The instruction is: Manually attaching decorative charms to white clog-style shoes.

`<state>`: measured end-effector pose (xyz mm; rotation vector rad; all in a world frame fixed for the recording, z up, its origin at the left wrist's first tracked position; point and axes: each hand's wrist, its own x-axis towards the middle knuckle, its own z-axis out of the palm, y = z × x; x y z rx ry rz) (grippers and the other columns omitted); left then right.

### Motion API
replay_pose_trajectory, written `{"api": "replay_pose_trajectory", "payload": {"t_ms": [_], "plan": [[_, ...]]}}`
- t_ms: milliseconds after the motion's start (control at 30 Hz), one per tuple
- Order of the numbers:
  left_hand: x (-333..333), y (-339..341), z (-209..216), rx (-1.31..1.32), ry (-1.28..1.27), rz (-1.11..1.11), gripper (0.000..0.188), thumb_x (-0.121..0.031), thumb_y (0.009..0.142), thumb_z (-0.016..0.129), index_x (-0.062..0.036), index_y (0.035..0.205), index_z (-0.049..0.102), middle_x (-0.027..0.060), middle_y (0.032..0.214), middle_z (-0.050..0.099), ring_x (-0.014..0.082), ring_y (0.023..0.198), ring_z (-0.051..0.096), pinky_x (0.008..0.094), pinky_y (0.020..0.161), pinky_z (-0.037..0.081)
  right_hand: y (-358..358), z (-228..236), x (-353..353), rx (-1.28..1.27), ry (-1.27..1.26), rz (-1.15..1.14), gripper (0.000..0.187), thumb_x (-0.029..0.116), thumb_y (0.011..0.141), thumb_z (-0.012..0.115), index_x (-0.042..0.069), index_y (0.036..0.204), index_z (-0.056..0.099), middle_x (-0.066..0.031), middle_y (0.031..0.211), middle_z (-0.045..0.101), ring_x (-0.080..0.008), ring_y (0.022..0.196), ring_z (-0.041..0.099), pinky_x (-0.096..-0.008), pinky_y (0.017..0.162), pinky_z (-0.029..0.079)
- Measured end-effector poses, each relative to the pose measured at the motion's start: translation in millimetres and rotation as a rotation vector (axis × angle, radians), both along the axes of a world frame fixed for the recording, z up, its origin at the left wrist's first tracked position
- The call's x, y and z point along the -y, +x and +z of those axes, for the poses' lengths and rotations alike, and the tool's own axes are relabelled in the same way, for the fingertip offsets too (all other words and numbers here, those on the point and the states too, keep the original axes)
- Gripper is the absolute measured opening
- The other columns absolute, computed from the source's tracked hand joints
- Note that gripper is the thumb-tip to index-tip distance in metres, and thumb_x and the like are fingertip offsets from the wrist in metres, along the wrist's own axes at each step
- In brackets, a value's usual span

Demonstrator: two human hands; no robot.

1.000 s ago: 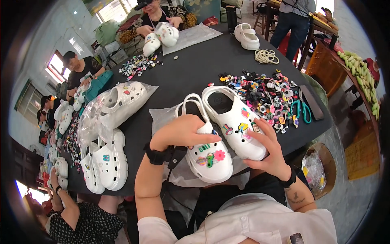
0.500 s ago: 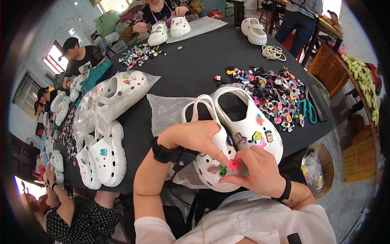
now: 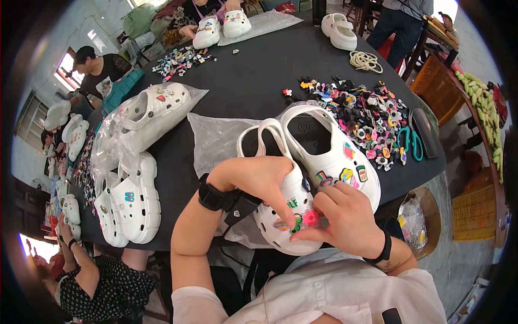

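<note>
1. White foam clog (image 3: 286, 208), the nearer of a pair, lies at the table's near edge just in front of the person, its long axis running from the heel strap, farther off and a little to the left, to the toe, nearest the body and a little to the right
2. Its partner, the second white clog (image 3: 334, 154), lies just beside it on the right, touching or nearly so, with several coloured charms already on its upper
3. Left hand (image 3: 259, 181) is curled over the top of the nearer clog, fingers bent and closed down on the upper, forefinger pointing toward the toe
4. Right hand (image 3: 342, 218) sits at the toe end, thumb and forefinger pinched shut on a pink flower charm (image 3: 311, 217) that touches the clog's front
5. Both hands meet over the toe, so the charm lies between them; the right hand is the nearer to it and has it in its grip, while the left steadies the shoe from the heel side
6. Loose charm pile (image 3: 367, 116) spreads on the black table (image 3: 248, 86) beyond the pair, to the right, with teal scissors (image 3: 410, 143) at its edge
7. Clear plastic sheet (image 3: 216, 137) lies under the pair
</note>
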<state>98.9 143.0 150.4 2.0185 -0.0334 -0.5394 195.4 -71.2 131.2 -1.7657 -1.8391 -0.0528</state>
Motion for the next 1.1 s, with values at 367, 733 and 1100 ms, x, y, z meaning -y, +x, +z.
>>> {"api": "replay_pose_trajectory", "payload": {"t_ms": [367,733,1100], "plan": [[-2.8,1.7,-9.6,0.029,-0.091,-0.012,0.038,-0.028,0.065,0.087,-0.0002,0.083,0.071,0.0032,0.066,0.066,0.0085,0.055,0.059,0.0240,0.051,0.046,3.5,-3.0,-0.2,-0.018,-0.035,0.033,0.038,0.035,0.072,0.078,0.006,0.074,0.054,-0.0050,0.067,0.050,-0.0219,0.065,0.052,-0.0333,0.058,0.044],[-4.6,0.9,-9.4,-0.054,-0.069,-0.009,0.037,-0.026,0.067,0.087,0.0010,0.088,0.071,0.0044,0.077,0.070,0.0090,0.065,0.063,0.0252,0.060,0.050,4.0,-8.4,3.8,0.046,0.035,0.057,0.013,0.013,0.083,0.068,0.004,0.082,0.058,-0.0075,0.075,0.055,-0.0251,0.073,0.055,-0.0343,0.068,0.046],[-2.2,1.0,5.5,-0.061,-0.062,-0.008,0.041,-0.023,0.068,0.088,0.0025,0.096,0.070,0.0075,0.089,0.074,0.0125,0.077,0.068,0.0272,0.073,0.055,36.7,-8.8,37.6,-0.673,0.208,0.021,0.019,0.007,0.093,0.051,-0.002,0.079,0.060,-0.0083,0.065,0.052,-0.0230,0.054,0.047,-0.0336,0.052,0.039]]}}
